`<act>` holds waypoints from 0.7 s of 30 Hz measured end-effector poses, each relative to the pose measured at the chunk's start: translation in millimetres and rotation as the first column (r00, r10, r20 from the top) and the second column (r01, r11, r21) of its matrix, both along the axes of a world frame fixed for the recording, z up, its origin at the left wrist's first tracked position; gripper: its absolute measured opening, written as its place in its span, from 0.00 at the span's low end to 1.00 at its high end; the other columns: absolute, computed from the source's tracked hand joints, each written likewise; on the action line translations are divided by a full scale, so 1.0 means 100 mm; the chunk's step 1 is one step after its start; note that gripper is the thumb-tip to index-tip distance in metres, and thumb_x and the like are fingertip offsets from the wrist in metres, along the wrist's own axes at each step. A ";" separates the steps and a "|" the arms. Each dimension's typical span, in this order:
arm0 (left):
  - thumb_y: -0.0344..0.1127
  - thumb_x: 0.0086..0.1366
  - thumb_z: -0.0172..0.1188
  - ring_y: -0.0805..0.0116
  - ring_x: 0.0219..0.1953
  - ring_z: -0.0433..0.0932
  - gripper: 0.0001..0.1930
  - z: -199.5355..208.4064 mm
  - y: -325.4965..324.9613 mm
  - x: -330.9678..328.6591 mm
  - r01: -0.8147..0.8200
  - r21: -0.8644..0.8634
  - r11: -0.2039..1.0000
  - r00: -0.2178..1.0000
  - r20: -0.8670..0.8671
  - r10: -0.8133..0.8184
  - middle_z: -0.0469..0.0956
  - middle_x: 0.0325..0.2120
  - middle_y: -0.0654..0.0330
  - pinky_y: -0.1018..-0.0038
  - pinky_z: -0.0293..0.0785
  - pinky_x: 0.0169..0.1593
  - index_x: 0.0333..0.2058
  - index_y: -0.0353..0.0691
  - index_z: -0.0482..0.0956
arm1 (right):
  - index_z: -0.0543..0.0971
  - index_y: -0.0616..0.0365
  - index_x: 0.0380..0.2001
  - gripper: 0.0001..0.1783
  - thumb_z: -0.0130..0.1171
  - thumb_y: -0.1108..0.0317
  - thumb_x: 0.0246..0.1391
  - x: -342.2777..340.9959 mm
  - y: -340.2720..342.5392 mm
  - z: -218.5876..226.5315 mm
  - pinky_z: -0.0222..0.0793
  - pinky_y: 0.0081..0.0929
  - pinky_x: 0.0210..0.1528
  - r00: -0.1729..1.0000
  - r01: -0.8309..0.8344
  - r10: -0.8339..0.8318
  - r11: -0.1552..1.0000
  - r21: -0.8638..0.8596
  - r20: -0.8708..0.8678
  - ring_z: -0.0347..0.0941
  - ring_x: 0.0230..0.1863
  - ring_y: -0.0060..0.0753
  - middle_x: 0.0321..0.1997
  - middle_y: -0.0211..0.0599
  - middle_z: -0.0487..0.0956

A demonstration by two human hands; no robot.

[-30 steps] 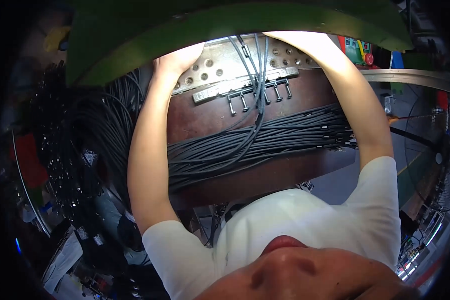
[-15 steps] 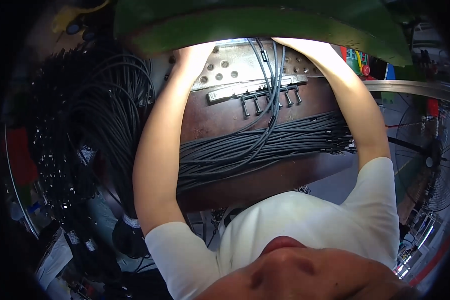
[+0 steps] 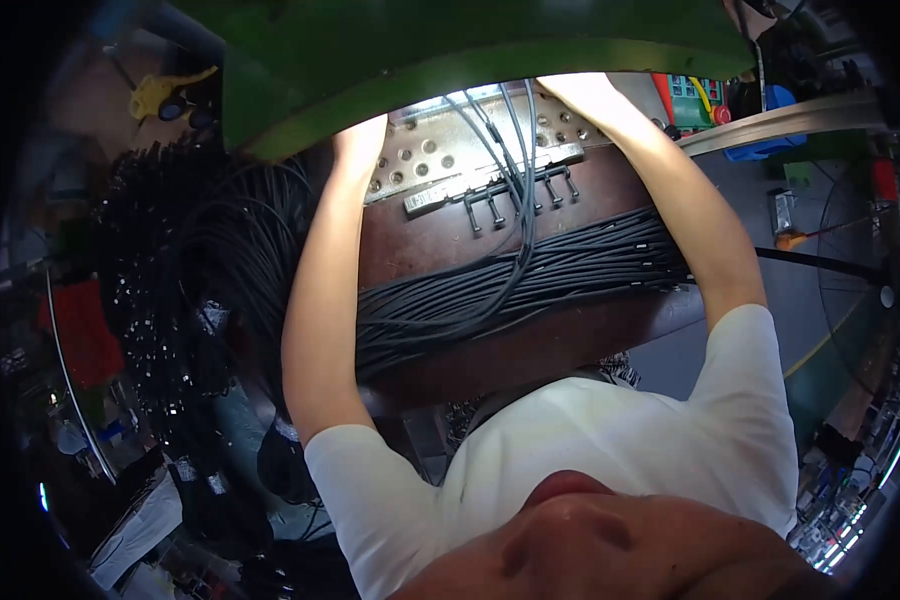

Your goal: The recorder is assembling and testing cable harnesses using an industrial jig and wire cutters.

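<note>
My left hand (image 3: 366, 134) reaches beneath the edge of a green machine housing (image 3: 470, 60), over a metal plate with round holes (image 3: 415, 160). Farther right, my right hand (image 3: 582, 92) goes under the same edge. The fingers of both are hidden there, and what they touch or hold cannot be seen. Several thin black cables (image 3: 519, 200) come out from under the housing between my hands. They cross a metal bar (image 3: 428, 200) with a row of black pegs and curve down onto a thick bundle of black cables (image 3: 570, 265) lying across the brown table.
A large mass of hanging black cables (image 3: 235, 240) stands left of my left arm. At the right are a green control box with a red button (image 3: 720, 115) and a metal rail (image 3: 800, 125). The brown table (image 3: 410, 250) lies below my arms.
The view has shifted, so the housing, plate and cables appear slightly farther left. Both hands stay under the housing edge, and the cables still run out between them.
</note>
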State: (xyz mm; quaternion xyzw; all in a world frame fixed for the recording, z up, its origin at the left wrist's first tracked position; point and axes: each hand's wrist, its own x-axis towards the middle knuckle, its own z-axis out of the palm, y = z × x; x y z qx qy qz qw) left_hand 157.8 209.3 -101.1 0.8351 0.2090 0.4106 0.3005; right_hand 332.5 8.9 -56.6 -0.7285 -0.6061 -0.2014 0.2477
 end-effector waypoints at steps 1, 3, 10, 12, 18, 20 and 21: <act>0.30 0.64 0.50 0.64 0.27 0.76 0.09 0.08 0.02 -0.10 -0.011 0.022 1.000 1.000 0.003 0.011 0.78 0.25 0.54 0.69 0.72 0.34 0.31 0.30 0.77 | 0.77 0.58 0.33 0.10 0.52 0.64 0.54 -0.11 -0.09 0.09 0.70 0.33 0.35 1.000 -0.011 0.011 1.000 0.024 0.006 0.73 0.30 0.42 0.27 0.41 0.77; 0.30 0.66 0.48 0.70 0.27 0.75 0.10 0.13 -0.07 -0.26 0.055 0.031 0.998 0.996 0.069 -0.057 0.78 0.26 0.57 0.74 0.72 0.35 0.31 0.30 0.76 | 0.77 0.59 0.34 0.10 0.52 0.64 0.54 -0.21 -0.22 0.37 0.70 0.33 0.36 0.932 0.073 -0.136 0.979 -0.192 -0.337 0.73 0.30 0.41 0.29 0.41 0.77; 0.34 0.63 0.58 0.77 0.23 0.75 0.10 1.18 -1.20 -1.08 0.078 -0.182 0.980 0.997 0.033 -0.073 0.76 0.21 0.61 0.82 0.69 0.28 0.40 0.35 0.74 | 0.75 0.64 0.37 0.09 0.46 0.77 0.56 -0.17 -1.78 0.26 0.69 0.25 0.38 0.921 0.007 0.211 0.832 0.554 -0.328 0.73 0.32 0.30 0.34 0.39 0.77; 0.34 0.61 0.61 0.78 0.20 0.73 0.11 1.21 -1.29 -1.18 0.100 -0.145 0.984 0.995 0.022 -0.098 0.74 0.20 0.62 0.83 0.67 0.25 0.40 0.36 0.75 | 0.74 0.64 0.37 0.09 0.45 0.75 0.57 -0.01 -1.88 0.25 0.67 0.21 0.36 0.858 0.271 0.145 0.687 0.674 -0.492 0.70 0.29 0.25 0.33 0.38 0.76; 0.34 0.58 0.63 0.74 0.19 0.73 0.11 1.34 -1.42 -1.12 0.063 -0.042 0.997 0.996 -0.064 -0.066 0.75 0.20 0.60 0.80 0.68 0.25 0.37 0.36 0.76 | 0.64 0.60 0.57 0.31 0.57 0.59 0.52 1.22 -1.75 -0.55 0.56 0.43 0.58 0.862 0.504 -0.506 0.862 -0.057 -0.035 0.63 0.55 0.52 0.55 0.54 0.66; 0.34 0.57 0.64 0.73 0.20 0.74 0.11 1.35 -1.44 -1.14 0.054 -0.028 0.998 0.996 -0.064 -0.056 0.75 0.21 0.60 0.80 0.68 0.25 0.37 0.36 0.76 | 0.57 0.54 0.63 0.41 0.60 0.55 0.48 1.28 -1.70 -0.59 0.53 0.47 0.59 0.878 0.477 -0.476 0.862 -0.168 0.054 0.58 0.59 0.56 0.61 0.54 0.59; 0.34 0.57 0.64 0.73 0.20 0.74 0.12 1.36 -1.44 -1.14 0.055 -0.015 0.998 0.996 -0.063 -0.056 0.75 0.21 0.60 0.80 0.69 0.26 0.37 0.36 0.76 | 0.57 0.54 0.63 0.41 0.60 0.55 0.48 1.30 -1.71 -0.61 0.53 0.47 0.59 0.879 0.475 -0.473 0.864 -0.168 0.053 0.58 0.59 0.56 0.61 0.54 0.59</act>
